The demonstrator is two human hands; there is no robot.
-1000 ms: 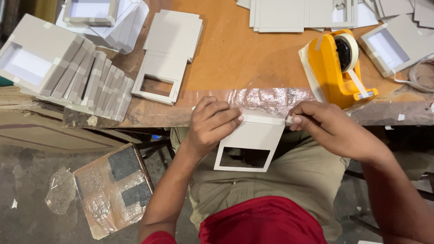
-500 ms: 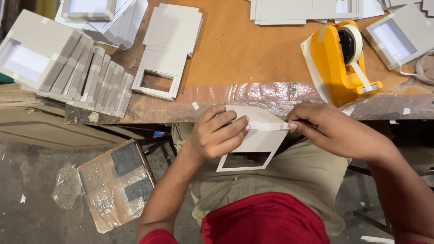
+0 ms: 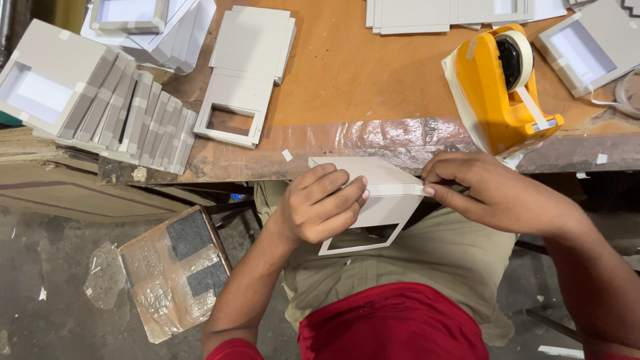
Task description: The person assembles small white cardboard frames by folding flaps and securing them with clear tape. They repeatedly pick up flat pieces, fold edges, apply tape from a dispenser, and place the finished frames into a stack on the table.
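Your grey cardboard frame piece (image 3: 383, 200), folded at a taped seam.
It tilts over your lap at the table edge, its rectangular window cut-out lowest.

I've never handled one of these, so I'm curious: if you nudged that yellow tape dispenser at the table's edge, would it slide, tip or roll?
The yellow tape dispenser probably slides rather than rolls: its base looks broad and flat on the wooden table. It seems fairly heavy for its size, being chunky. It sits by the edge, so a push that way might drop it.

small box-making workshop, worn wooden bench (image 3: 347, 73), stacked grey card frames (image 3: 127, 110), yellow tape dispenser (image 3: 497, 90)
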